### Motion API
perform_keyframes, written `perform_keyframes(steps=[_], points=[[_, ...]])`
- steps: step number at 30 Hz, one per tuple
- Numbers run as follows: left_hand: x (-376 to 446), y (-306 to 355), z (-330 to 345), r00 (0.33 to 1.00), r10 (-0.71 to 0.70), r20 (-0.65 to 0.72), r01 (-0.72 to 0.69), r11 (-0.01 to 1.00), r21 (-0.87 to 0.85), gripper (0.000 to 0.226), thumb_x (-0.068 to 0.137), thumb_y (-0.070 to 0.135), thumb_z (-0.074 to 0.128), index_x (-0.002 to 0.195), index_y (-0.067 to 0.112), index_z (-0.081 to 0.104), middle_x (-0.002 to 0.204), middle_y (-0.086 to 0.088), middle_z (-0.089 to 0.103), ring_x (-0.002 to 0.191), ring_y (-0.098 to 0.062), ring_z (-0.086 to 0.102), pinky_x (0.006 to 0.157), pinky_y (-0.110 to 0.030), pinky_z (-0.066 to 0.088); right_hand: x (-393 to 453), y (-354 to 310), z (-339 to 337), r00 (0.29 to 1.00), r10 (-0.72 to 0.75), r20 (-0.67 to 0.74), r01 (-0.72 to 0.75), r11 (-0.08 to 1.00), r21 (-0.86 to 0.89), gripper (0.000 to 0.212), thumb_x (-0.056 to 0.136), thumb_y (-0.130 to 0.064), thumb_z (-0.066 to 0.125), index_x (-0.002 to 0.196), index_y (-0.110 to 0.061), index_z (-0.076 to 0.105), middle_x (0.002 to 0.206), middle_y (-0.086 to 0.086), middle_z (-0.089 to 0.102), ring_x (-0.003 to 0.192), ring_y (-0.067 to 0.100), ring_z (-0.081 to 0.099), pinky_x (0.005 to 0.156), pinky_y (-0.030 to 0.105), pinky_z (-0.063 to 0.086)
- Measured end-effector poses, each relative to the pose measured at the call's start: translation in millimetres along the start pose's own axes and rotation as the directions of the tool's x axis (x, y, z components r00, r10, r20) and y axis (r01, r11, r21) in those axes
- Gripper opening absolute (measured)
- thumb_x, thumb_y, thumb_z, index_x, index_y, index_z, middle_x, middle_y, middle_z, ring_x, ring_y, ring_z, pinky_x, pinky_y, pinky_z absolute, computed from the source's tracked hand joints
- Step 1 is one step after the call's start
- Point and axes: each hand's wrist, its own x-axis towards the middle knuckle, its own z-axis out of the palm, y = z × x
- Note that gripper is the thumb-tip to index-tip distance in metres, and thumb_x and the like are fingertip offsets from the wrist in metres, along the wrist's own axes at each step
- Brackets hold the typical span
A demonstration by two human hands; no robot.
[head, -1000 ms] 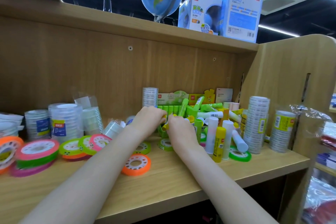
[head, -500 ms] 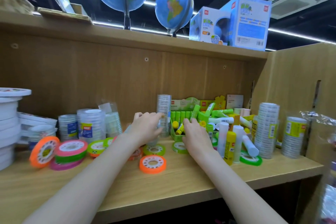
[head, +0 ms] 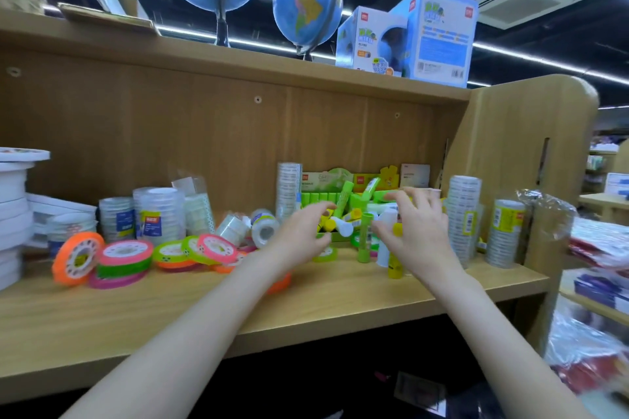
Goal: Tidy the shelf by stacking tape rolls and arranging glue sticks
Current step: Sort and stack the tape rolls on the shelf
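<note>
Reaching into the wooden shelf [head: 306, 303], we have both arms stretched over its board toward the jumble of glue sticks [head: 354, 211] at the middle right. Our left hand [head: 299, 235] hovers with fingers curled and spread, gripping nothing that we can see, just left of the pile; our right hand [head: 418, 231] hangs just right of it, fingers splayed and loose, also empty as far as the motion blur lets us tell. Between the two hands lie green, white and yellow sticks at all angles, and a green stick [head: 365, 238] stands upright on the board just beside the right hand, with a yellow stick [head: 394, 267] partly behind that wrist. The green display box [head: 323, 196] behind the hands holds a row of green sticks standing upright, with more leaning across them. To the left, well apart from the hands, coloured tape rolls [head: 124, 257] in orange, pink and green lie loosely overlapped, one orange roll [head: 77, 258] tilted on edge. Behind those stand stacks of clear tape [head: 158, 213], and two loose clear rolls [head: 262, 228] lie on their sides near the left hand. A tall clear-tape column [head: 464, 218] and a shorter wrapped one [head: 506, 233] stand right of the right hand. On the shelf top above sit two globes [head: 308, 7] and two blue boxes [head: 439, 34].
</note>
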Motion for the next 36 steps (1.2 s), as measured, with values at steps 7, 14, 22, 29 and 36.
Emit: perform_keyframes(steps=[7,14,22,29,36], points=[[19.6,36.3,41.2,0.983,-0.138,0.121,0.171,0.927,-0.333,0.072,0.088,0.018,0.062,0.145,0.017,0.018,0.141,-0.01,0.041,0.128,-0.021,0.042,0.103,-0.03,0.035,-9.7,45.4,13.8,0.926,0.159,0.344,-0.283,0.893,0.35,0.103,0.069,-0.039,0.079,0.146,-0.021,0.012,0.148,-0.001,0.031,0.142,0.029,0.015,0.111,0.045,0.027],[27.9,42.0,51.1,0.984,-0.082,0.16,0.149,0.872,-0.466,0.052,0.089,0.011,0.06,0.137,0.013,0.041,0.13,-0.007,0.05,0.103,-0.011,0.049,0.083,-0.013,0.037,-2.3,42.5,14.8,0.94,0.053,0.336,-0.159,0.941,0.298,0.054,0.076,-0.028,0.074,0.121,-0.012,0.048,0.102,-0.006,0.051,0.107,0.014,0.049,0.085,0.028,0.039],[25.0,31.7,51.3,0.989,-0.079,0.128,0.135,0.841,-0.524,0.04,0.086,0.018,0.064,0.123,0.008,0.054,0.116,-0.006,0.06,0.089,-0.013,0.056,0.069,-0.018,0.045,-5.9,38.5,14.3,0.97,-0.011,0.241,-0.111,0.866,0.488,0.038,0.075,-0.014,0.075,0.109,-0.016,0.057,0.087,-0.023,0.051,0.084,-0.034,0.038,0.068,-0.005,0.034],[25.0,20.6,8.6,0.992,-0.124,0.024,0.118,0.836,-0.536,0.029,0.081,0.024,0.069,0.102,0.006,0.06,0.089,-0.011,0.063,0.079,-0.019,0.056,0.072,-0.037,0.047,12.0,25.9,18.9,0.979,0.008,0.204,-0.112,0.855,0.506,0.027,0.075,-0.018,0.075,0.068,-0.014,0.049,0.059,-0.007,0.045,0.052,0.003,0.044,0.049,0.013,0.034],[26.3,-5.3,-11.2,0.977,-0.199,-0.077,0.179,0.96,-0.216,0.034,0.082,0.024,0.069,0.113,0.013,0.059,0.088,-0.002,0.064,0.082,-0.019,0.061,0.079,-0.033,0.05,26.5,11.8,44.2,0.956,0.021,0.294,-0.192,0.799,0.57,0.032,0.074,-0.019,0.076,0.067,-0.019,0.044,0.064,-0.005,0.043,0.06,0.01,0.041,0.055,0.022,0.033]])
